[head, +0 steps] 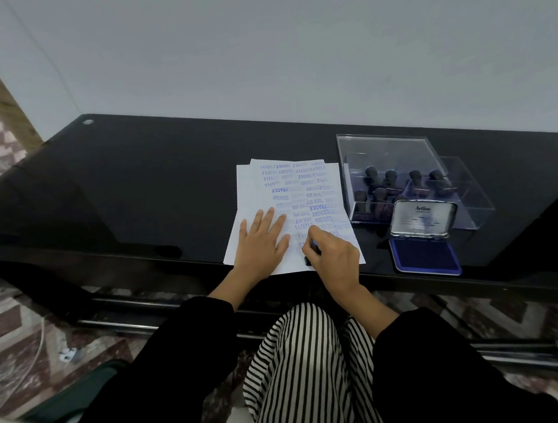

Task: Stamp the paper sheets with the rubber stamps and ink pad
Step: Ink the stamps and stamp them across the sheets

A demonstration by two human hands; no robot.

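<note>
1. Gripping a dark stamp [307, 260], the right hand [333, 253] had its fingers [318, 236] curled round it, low on the stamped paper sheets [255, 193].
2. The left hand [260, 244] lay flat beside it, fingers straight, on the same sheets.
3. The open ink pad [425, 258] sat just right, before a clear box [385, 152] of spare stamps [391, 177] on the black surface [129, 178].

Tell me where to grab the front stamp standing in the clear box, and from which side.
Pinch the front stamp by its round knob, coming straight down from above. It stands upright, knob uppermost, and the clear box walls and neighbouring stamps seem to block the sides.
</note>
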